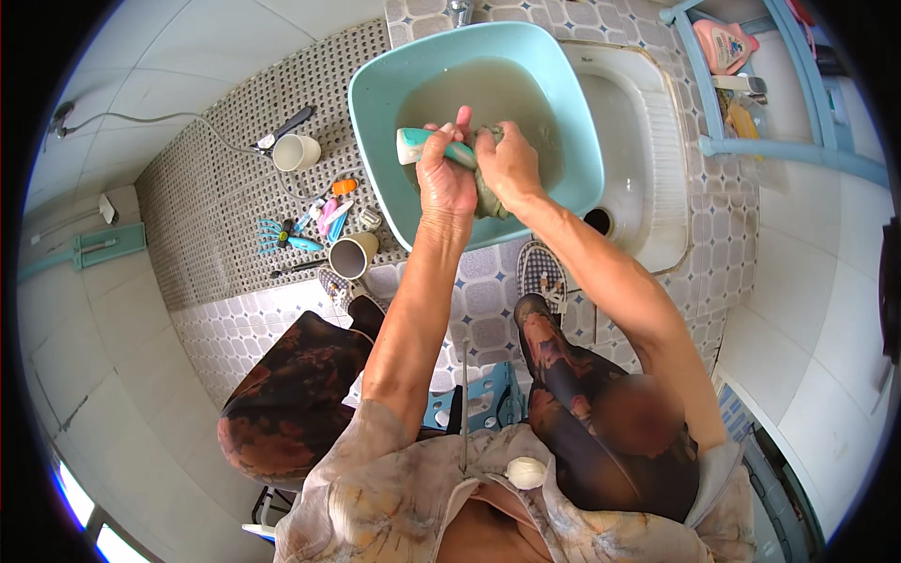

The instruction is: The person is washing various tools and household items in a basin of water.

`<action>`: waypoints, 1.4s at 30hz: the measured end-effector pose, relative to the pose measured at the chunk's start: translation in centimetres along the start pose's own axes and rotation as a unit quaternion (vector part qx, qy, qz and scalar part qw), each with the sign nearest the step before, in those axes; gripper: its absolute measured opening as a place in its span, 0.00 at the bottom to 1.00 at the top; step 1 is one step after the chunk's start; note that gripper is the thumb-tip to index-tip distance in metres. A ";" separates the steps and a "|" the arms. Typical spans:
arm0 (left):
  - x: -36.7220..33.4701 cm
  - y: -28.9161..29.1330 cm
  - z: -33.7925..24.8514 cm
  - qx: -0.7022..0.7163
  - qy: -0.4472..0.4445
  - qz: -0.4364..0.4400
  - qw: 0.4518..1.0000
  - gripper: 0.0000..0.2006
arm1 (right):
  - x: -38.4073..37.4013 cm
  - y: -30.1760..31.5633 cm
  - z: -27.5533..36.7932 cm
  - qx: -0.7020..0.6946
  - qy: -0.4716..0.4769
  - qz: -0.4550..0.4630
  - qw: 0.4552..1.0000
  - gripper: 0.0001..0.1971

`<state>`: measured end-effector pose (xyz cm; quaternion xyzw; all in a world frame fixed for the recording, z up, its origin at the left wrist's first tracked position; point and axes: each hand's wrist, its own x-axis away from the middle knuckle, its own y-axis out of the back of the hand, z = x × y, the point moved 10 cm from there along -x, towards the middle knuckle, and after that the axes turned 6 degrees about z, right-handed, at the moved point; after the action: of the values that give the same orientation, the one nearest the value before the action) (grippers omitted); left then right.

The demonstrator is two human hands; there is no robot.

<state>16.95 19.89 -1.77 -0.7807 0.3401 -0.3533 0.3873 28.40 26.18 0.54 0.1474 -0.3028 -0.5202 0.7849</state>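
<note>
Over a light-blue basin (373, 94) of cloudy grey water (469, 83), my two hands work close together. My left hand (445, 183) grips a green and white cylindrical object (411, 144), which lies sideways with its white end toward the left; I cannot tell its exact kind. My right hand (507, 167) is closed on a wet grey-green cloth (490, 201), pressed against the cylinder's right end. Part of the cloth hangs down between my hands. My left fingers partly hide the cylinder's middle.
Left of the basin, a perforated mat (225, 141) bears two cups, one upper (297, 152) and one lower (353, 255), a blue hand rake (274, 235), an orange cap-like piece (344, 187) and small tools. A squat toilet (648, 159) adjoins the basin's right; a blue shelf (798, 155) stands beyond.
</note>
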 end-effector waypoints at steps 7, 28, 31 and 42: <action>-0.4 1.8 -0.1 0.022 0.003 -0.027 0.999 0.06 | -2.8 -4.4 -4.6 -0.123 -0.152 0.195 0.961 0.22; -0.1 1.8 -3.5 -0.193 -0.044 -0.035 0.980 0.16 | -0.2 0.7 1.8 -0.027 0.202 0.189 0.961 0.25; 0.1 0.8 -2.4 -0.191 -0.054 -0.028 0.980 0.23 | 1.3 -0.3 2.8 -0.085 0.142 0.238 0.957 0.24; 0.8 -0.5 -3.1 -0.112 -0.079 -0.025 0.990 0.24 | 0.6 -2.0 2.6 0.135 0.322 0.189 0.918 0.23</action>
<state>14.96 18.31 0.31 -0.8530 0.3261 -0.2600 0.3138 25.43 25.06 1.66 0.3517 -0.1231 -0.2404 0.8963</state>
